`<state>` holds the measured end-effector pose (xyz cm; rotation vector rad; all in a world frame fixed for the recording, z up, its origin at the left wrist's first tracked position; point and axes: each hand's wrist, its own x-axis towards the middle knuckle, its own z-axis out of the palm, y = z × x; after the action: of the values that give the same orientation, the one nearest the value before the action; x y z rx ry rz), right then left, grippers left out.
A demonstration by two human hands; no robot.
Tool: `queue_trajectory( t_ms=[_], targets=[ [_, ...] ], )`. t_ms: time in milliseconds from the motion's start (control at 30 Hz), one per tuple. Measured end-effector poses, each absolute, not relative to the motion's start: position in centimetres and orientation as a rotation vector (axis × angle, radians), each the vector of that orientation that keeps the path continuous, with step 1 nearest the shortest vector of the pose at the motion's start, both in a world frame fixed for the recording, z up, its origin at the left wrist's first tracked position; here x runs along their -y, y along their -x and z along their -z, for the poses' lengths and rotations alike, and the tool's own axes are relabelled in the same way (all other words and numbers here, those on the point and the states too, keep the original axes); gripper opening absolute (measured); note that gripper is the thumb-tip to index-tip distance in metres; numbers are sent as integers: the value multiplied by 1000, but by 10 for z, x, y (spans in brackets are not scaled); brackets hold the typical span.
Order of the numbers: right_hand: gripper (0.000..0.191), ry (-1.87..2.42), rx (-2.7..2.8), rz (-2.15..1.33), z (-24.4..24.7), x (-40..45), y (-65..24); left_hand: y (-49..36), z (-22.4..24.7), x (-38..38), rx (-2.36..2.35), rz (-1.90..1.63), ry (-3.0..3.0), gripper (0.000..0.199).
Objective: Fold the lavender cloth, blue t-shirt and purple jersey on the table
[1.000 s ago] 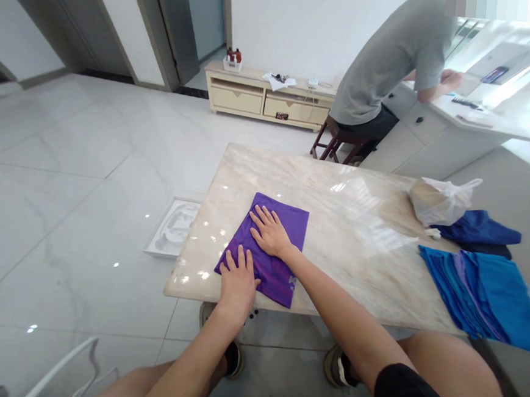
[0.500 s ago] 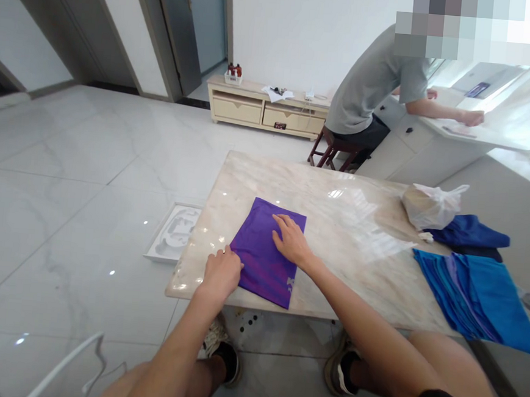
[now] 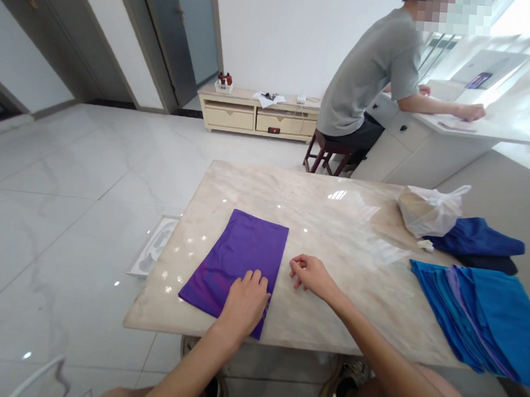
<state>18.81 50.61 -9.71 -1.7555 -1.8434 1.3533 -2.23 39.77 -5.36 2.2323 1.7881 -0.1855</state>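
Note:
A folded purple cloth (image 3: 243, 239) lies flat on the marble table (image 3: 329, 314), near its left end. My left hand (image 3: 245, 298) rests on the cloth's lower right part, fingers spread a little over the fabric; its thumb side is by the right edge. Just right of the cloth, over the tabletop, is my right hand (image 3: 311, 274). Its fingers are loosely bent and apart, with nothing seen in them.
At the table's right end are a pile of blue cloths (image 3: 480, 313), a dark blue cloth (image 3: 477, 236) and a white plastic bag (image 3: 429, 211). A person (image 3: 371, 72) sits on a stool beyond, at a white desk. A white tray (image 3: 155, 245) lies on the floor.
My left hand has moved from the cloth's left edge to its lower right. My right hand has come off the cloth to the bare table on the right. The cloth's lower left corner reaches further left.

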Motion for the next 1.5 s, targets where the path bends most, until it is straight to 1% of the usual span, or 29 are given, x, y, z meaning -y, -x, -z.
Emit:
queue_trajectory(
  t_ms=[133,300,500,567,667,767,900,967,1033,1133,1233,1367,1500],
  targets=[
    [16,1766,1838,-1253,93,-517,-184,-6,57,-405,-1908,248,-2126,26],
    [16,1762,1886,-1266,97,-511,-189,-14,66,-417,-2037,319,-2024,22],
    [16,1757,1919,-1246,97,-494,-188,-18,67,-420,-1969,288,-2131,21],
    [17,1753,1924,-1252,96,-490,-187,-21,64,-421,-1955,292,-2135,25],
    [16,1756,1934,-1257,96,-487,-185,-23,61,-426,-1959,320,-2112,37],
    [18,1753,1905,-1325,98,-489,-181,-20,57,-432,-1958,331,-2035,38],
    [32,1733,1718,-1586,104,-493,-170,-17,49,-439,-1938,310,-1910,39],
    [39,1736,1577,-1750,107,-495,-163,-18,46,-439,-1908,277,-1875,37],
    [45,1761,1478,-1832,110,-497,-158,-24,45,-437,-1864,224,-1856,37],
    [46,1825,1447,-1783,114,-497,-157,-30,50,-435,-1784,124,-1841,36],
    [42,1824,1473,-1772,116,-497,-166,-22,59,-438,-1750,-10,-1825,28],
    [40,1795,1607,-1714,116,-496,-191,17,76,-446,-1842,-250,-1828,14],
    [42,1758,1732,-1580,116,-496,-222,51,98,-445,-1856,-399,-1827,14]
  ],
)
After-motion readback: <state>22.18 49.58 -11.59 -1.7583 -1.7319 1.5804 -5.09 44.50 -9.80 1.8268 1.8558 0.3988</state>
